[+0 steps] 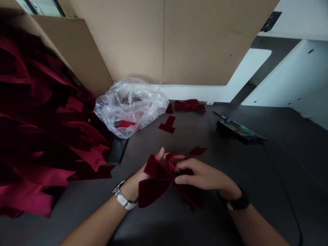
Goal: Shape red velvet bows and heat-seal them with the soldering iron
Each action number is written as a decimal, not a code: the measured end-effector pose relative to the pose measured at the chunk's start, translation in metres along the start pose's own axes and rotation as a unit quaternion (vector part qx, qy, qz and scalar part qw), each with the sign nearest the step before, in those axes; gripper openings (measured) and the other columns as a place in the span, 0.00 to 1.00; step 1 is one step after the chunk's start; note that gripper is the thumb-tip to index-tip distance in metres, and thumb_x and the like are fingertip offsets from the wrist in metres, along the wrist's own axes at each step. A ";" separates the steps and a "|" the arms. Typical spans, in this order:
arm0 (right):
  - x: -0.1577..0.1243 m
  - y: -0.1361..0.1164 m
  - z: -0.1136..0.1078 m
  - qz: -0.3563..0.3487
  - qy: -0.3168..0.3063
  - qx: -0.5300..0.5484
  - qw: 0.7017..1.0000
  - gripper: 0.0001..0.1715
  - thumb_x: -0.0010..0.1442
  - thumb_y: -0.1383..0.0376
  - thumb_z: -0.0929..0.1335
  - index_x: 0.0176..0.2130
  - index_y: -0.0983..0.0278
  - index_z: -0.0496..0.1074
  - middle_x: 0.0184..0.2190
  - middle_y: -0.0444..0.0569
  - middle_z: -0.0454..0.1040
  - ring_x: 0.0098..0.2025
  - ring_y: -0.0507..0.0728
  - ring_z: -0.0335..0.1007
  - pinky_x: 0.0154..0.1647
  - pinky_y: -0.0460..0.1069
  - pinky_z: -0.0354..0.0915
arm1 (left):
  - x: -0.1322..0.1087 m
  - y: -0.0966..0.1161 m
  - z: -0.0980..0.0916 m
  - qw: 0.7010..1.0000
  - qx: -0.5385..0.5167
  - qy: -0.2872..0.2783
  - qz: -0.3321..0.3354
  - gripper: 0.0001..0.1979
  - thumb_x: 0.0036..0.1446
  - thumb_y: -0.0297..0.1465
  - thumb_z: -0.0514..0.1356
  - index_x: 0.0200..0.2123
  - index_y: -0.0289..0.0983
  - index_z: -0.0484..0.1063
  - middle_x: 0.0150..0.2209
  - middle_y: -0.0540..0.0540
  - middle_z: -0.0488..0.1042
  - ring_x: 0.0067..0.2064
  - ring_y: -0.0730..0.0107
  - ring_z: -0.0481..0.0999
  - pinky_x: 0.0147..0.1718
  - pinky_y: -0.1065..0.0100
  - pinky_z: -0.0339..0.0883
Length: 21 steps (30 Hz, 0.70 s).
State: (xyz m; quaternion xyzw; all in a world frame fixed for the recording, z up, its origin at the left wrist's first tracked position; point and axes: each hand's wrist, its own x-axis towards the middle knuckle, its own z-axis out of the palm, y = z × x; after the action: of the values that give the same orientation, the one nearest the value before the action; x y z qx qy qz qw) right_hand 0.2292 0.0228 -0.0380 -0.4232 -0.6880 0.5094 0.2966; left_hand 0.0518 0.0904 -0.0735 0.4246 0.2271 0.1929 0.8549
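Note:
Both of my hands are at a dark red velvet bow (pixel 156 184), held above the dark tabletop. My left hand (pixel 143 174) is behind the bow's left side, with its thumb showing above the fabric and most of its fingers hidden. At the centre knot, my right hand (pixel 197 173) pinches the fabric between thumb and fingers. Beyond the hands, two small red velvet strips (pixel 167 125) overlap on the table. Another red bow (pixel 190 105) lies flat near the back edge.
On the left rises a big heap of red velvet ribbons (pixel 33 112). A clear plastic bag (pixel 133 102) with red pieces inside stands by the cardboard (pixel 194 41). To the right, a soldering iron (pixel 227 119) rests on a black stand (pixel 241 133), its cord trailing toward me.

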 end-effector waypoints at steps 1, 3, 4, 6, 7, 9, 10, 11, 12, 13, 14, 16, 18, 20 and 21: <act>0.001 -0.002 -0.001 0.007 -0.002 -0.036 0.999 0.09 0.63 0.61 0.67 0.35 0.63 0.75 0.35 0.45 0.76 0.37 0.54 0.70 0.42 0.47 0.63 | -0.004 0.004 0.001 1.000 0.012 -0.026 0.001 0.32 0.59 0.56 0.47 0.32 0.34 0.77 0.28 0.43 0.77 0.35 0.64 0.76 0.40 0.65 0.67; 0.003 -0.003 -0.003 0.020 0.025 -0.089 0.995 0.09 0.64 0.62 0.66 0.36 0.62 0.75 0.35 0.45 0.77 0.36 0.54 0.71 0.40 0.47 0.63 | -0.012 0.016 -0.001 0.994 0.070 -0.077 0.011 0.39 0.56 0.61 0.42 0.26 0.34 0.76 0.25 0.42 0.76 0.33 0.62 0.76 0.42 0.63 0.67; 0.003 -0.002 -0.005 0.028 0.045 -0.116 0.992 0.10 0.64 0.63 0.66 0.37 0.62 0.76 0.35 0.45 0.77 0.35 0.54 0.71 0.39 0.47 0.63 | -0.015 0.023 -0.003 0.987 0.124 -0.097 0.023 0.40 0.54 0.63 0.41 0.23 0.35 0.76 0.23 0.42 0.76 0.33 0.62 0.76 0.44 0.62 0.66; 0.002 0.000 -0.009 0.043 0.081 -0.172 0.981 0.10 0.64 0.64 0.66 0.37 0.62 0.77 0.35 0.47 0.78 0.35 0.55 0.71 0.38 0.48 0.62 | -0.021 0.036 -0.008 0.957 0.256 -0.119 0.062 0.38 0.55 0.62 0.42 0.19 0.38 0.74 0.20 0.43 0.74 0.33 0.62 0.75 0.53 0.62 0.60; 0.002 0.001 -0.011 0.049 0.093 -0.198 0.975 0.09 0.63 0.65 0.66 0.37 0.62 0.78 0.35 0.47 0.78 0.36 0.55 0.72 0.38 0.48 0.62 | -0.022 0.041 -0.011 0.935 0.323 -0.118 0.086 0.36 0.57 0.59 0.44 0.18 0.39 0.74 0.17 0.45 0.72 0.32 0.63 0.75 0.57 0.62 0.55; 0.001 0.001 -0.014 0.058 0.105 -0.236 0.964 0.08 0.63 0.66 0.67 0.37 0.63 0.78 0.35 0.48 0.78 0.37 0.56 0.72 0.38 0.49 0.62 | -0.022 0.047 -0.014 0.880 0.445 -0.096 0.134 0.30 0.62 0.51 0.49 0.15 0.40 0.72 0.13 0.50 0.66 0.27 0.67 0.71 0.60 0.62 0.50; 0.002 0.001 -0.015 0.062 0.106 -0.248 0.961 0.08 0.62 0.67 0.67 0.37 0.63 0.78 0.35 0.48 0.77 0.37 0.56 0.72 0.38 0.49 0.62 | -0.021 0.047 -0.014 0.850 0.496 -0.076 0.158 0.28 0.63 0.46 0.51 0.14 0.40 0.70 0.12 0.51 0.63 0.23 0.69 0.67 0.58 0.62 0.51; 0.003 0.001 -0.016 0.065 0.107 -0.259 0.958 0.08 0.62 0.67 0.67 0.37 0.63 0.78 0.35 0.49 0.77 0.37 0.56 0.72 0.38 0.49 0.62 | -0.019 0.047 -0.013 0.820 0.540 -0.046 0.186 0.26 0.62 0.43 0.53 0.13 0.40 0.68 0.13 0.52 0.61 0.21 0.71 0.63 0.55 0.62 0.55; 0.004 0.001 -0.016 0.065 0.107 -0.269 0.955 0.08 0.62 0.68 0.67 0.38 0.64 0.78 0.35 0.49 0.77 0.37 0.56 0.72 0.39 0.49 0.62 | -0.018 0.046 -0.011 0.791 0.573 -0.010 0.215 0.24 0.61 0.40 0.56 0.14 0.39 0.67 0.14 0.52 0.62 0.22 0.71 0.62 0.52 0.62 0.57; 0.005 0.002 -0.016 0.063 0.109 -0.276 0.953 0.08 0.62 0.68 0.67 0.38 0.64 0.78 0.35 0.49 0.77 0.37 0.56 0.72 0.39 0.49 0.62 | -0.015 0.044 -0.009 0.766 0.595 0.029 0.242 0.20 0.59 0.39 0.59 0.16 0.39 0.69 0.17 0.51 0.66 0.24 0.70 0.64 0.49 0.62 0.58; 0.007 0.002 -0.015 0.058 0.109 -0.279 0.952 0.08 0.62 0.69 0.67 0.39 0.64 0.78 0.35 0.49 0.77 0.37 0.56 0.72 0.39 0.49 0.62 | -0.013 0.042 -0.006 0.749 0.605 0.063 0.263 0.14 0.56 0.39 0.62 0.22 0.38 0.72 0.23 0.49 0.71 0.29 0.67 0.68 0.48 0.62 0.59; 0.009 0.002 -0.015 0.049 0.111 -0.268 0.956 0.09 0.61 0.70 0.68 0.40 0.64 0.78 0.37 0.49 0.78 0.38 0.56 0.73 0.40 0.49 0.62 | -0.008 0.037 -0.001 0.748 0.601 0.084 0.267 0.11 0.51 0.38 0.66 0.37 0.39 0.75 0.38 0.45 0.76 0.41 0.60 0.72 0.48 0.62 0.59; 0.010 0.003 -0.016 0.050 0.120 -0.235 0.963 0.08 0.60 0.70 0.69 0.40 0.63 0.78 0.37 0.48 0.78 0.39 0.56 0.73 0.40 0.49 0.63 | -0.002 0.032 0.002 0.785 0.573 0.043 0.231 0.17 0.53 0.35 0.66 0.46 0.41 0.72 0.46 0.44 0.75 0.47 0.59 0.72 0.47 0.64 0.60; 0.011 0.003 -0.018 0.059 0.134 -0.185 0.972 0.06 0.57 0.70 0.70 0.37 0.63 0.77 0.36 0.47 0.78 0.37 0.55 0.73 0.39 0.48 0.63 | 0.003 0.026 0.003 0.827 0.525 0.014 0.199 0.12 0.56 0.32 0.63 0.45 0.40 0.71 0.44 0.45 0.76 0.45 0.63 0.74 0.45 0.66 0.62; 0.010 0.003 -0.019 0.064 0.147 -0.155 0.975 0.04 0.56 0.69 0.70 0.36 0.63 0.75 0.34 0.46 0.78 0.36 0.55 0.73 0.38 0.48 0.63 | 0.006 0.023 0.002 0.845 0.499 0.016 0.191 0.10 0.56 0.31 0.63 0.42 0.39 0.72 0.41 0.46 0.77 0.43 0.65 0.74 0.43 0.67 0.62</act>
State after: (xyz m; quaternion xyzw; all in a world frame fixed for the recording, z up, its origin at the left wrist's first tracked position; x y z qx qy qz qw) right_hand 0.2412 0.0408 -0.0357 -0.5772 -0.6794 0.3465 0.2918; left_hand 0.0549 0.1053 -0.0545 0.8257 0.2210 0.2201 0.4701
